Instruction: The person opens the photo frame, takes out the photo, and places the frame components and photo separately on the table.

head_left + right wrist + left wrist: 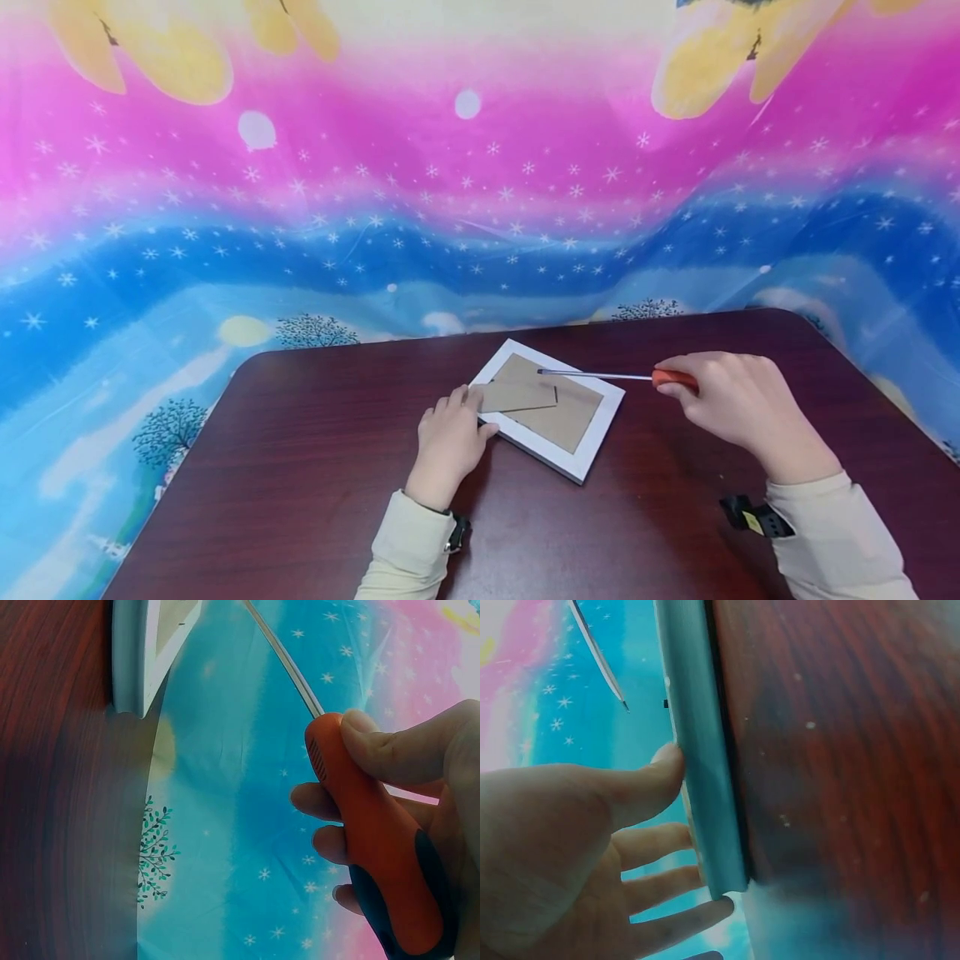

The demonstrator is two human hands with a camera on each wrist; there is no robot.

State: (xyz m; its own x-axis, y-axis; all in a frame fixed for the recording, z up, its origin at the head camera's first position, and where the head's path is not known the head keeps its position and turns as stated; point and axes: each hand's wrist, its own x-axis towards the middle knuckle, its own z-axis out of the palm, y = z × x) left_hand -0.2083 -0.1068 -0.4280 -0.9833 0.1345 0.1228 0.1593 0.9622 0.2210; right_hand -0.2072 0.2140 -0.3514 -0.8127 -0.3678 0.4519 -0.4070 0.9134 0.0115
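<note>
A white picture frame (600,424) lies on the table with its brown backing board (576,426) facing up. A flap-like stand piece (525,395) lies across the board. My left hand (448,442) rests at the frame's left corner, thumb by the near edge; the left wrist view shows fairly straight fingers (660,889) against the frame (705,750). My right hand (731,408) grips the orange handle of a screwdriver (375,825), fingers curled round it. The screwdriver's flat tip points left over the backing near its far edge; contact cannot be told.
The dark red-brown wooden table (322,467) has rounded far corners. Behind it hangs a pink and blue patterned cloth (420,217) with snowflakes, which also falls past the table's sides. Dark straps (757,517) sit at both wrists.
</note>
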